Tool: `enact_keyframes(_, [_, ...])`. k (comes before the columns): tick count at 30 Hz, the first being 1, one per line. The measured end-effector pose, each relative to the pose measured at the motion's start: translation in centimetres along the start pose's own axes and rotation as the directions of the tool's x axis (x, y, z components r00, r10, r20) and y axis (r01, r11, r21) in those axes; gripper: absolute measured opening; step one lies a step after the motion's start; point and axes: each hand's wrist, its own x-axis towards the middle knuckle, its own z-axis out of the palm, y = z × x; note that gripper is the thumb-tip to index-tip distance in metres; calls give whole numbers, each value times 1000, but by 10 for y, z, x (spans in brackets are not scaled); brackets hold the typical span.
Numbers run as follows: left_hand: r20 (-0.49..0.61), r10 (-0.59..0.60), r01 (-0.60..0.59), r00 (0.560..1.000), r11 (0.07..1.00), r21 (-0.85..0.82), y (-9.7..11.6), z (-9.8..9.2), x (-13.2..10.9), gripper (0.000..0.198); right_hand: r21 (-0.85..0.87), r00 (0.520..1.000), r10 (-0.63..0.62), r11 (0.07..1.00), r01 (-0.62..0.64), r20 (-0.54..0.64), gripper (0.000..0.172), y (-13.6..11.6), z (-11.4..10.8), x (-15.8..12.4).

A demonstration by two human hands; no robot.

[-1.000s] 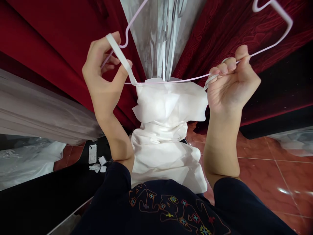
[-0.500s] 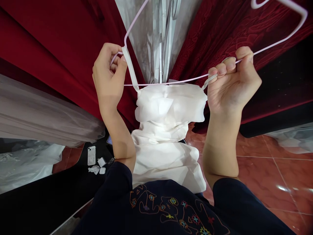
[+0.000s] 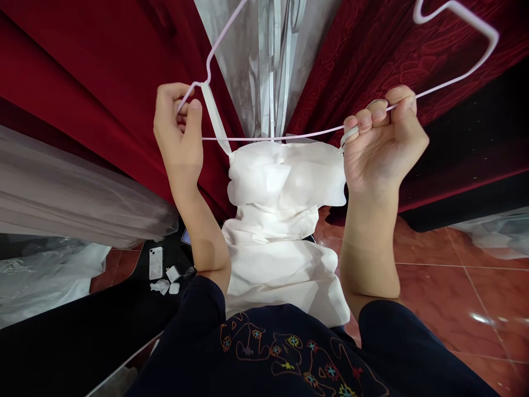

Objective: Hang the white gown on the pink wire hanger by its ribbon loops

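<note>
A white ruffled dress (image 3: 285, 220) hangs between my arms from a thin pale pink wire hanger (image 3: 273, 137). My left hand (image 3: 178, 135) is closed, pinching the hanger's left shoulder bend where the dress's white left strap (image 3: 215, 117) loops over it. My right hand (image 3: 382, 146) is closed on the hanger's right arm and on the right strap (image 3: 349, 134). The hanger's hook (image 3: 454, 22) reaches up to the top right.
Dark red velvet curtains (image 3: 103, 71) hang behind, with clear plastic-covered garments (image 3: 268, 55) in the gap. Pale tulle fabric (image 3: 70, 193) lies at the left. A white phone (image 3: 156, 262) and small white items lie on a black surface. Red floor tiles (image 3: 446, 286) spread at the right.
My left hand has slid the left strap down onto the hanger's shoulder bend and closed over it. The hanger has tilted a little; my right hand has barely moved.
</note>
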Motion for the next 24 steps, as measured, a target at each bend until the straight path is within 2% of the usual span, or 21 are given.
enact_keyframes(3, [-159, -51, 29, 986, 990, -138, -11, 0, -7, 12, 20, 1000, -2, 1000, 2, -8, 23, 3, 0, 1])
enact_keyframes(5, [-212, -85, 14, 974, 949, -315, -17, 3, -17, 13, 44, 1000, 13, 999, -12, -15, 22, 6, -1, 1])
enact_keyframes(6, [-210, -120, 20, 970, 904, -426, -20, 5, -23, 11, 56, 1000, 22, 998, -21, -18, 21, 7, -1, 1])
enact_keyframes(8, [-143, -204, 73, 968, 780, -621, -23, 11, -36, 20, 99, 999, 35, 995, -33, -15, 21, 10, -1, 1])
enact_keyframes(10, [-70, -258, 134, 963, 692, -709, -23, 18, -47, 31, 155, 999, 45, 987, -45, 5, 20, 11, -1, 0])
enact_keyframes(13, [-87, -258, 126, 962, 706, -697, -21, 26, -55, 34, 184, 997, 61, 981, -66, 37, 19, 10, -2, -1])
enact_keyframes(18, [-132, -223, 60, 966, 688, -723, -20, 29, -49, 45, 105, 995, 58, 992, -66, 78, 19, 4, -5, -1])
enact_keyframes(20, [-118, -227, 71, 967, 682, -728, -21, 28, -47, 45, 10, 991, 70, 997, -72, 113, 20, 3, -10, 0])
enact_keyframes(22, [-115, -245, 96, 963, 706, -701, -22, 26, -46, 44, -127, 993, 63, 991, -50, 101, 20, 1, -17, 2])
enact_keyframes(24, [-112, -266, 122, 958, 724, -679, -23, 24, -46, 41, -258, 998, -36, 965, 46, 44, 16, -2, -24, 4])
